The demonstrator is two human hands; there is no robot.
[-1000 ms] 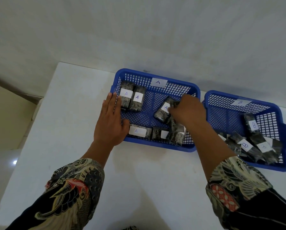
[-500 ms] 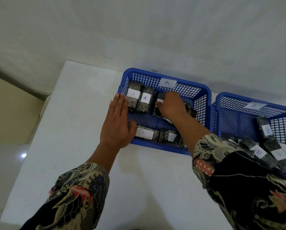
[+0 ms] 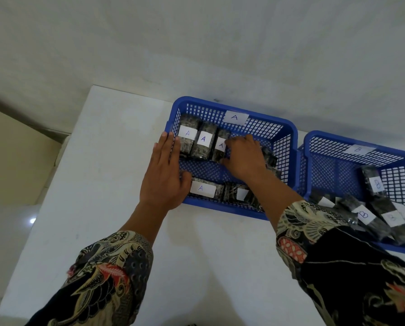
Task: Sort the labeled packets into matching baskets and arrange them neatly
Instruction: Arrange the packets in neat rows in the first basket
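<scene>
Blue basket A point(image 3: 288, 135): left hand point(image 3: 164, 175) spread flat on its rim, right hand point(image 3: 245, 158) pinching third packet point(image 3: 220, 145).

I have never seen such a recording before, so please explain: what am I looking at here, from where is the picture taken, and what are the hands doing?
No machine here: a person wears a camera on the head, looking down at their own two hands over a white table. Two blue baskets stand on it: basket A and basket B, each with a paper label. Dark packets with letter stickers lie inside. The left hand rests flat on basket A's left rim. The right hand touches the third A packet, set in a row beside two others; whether its grip closes on it is unclear. The B packets lie in a loose pile.
</scene>
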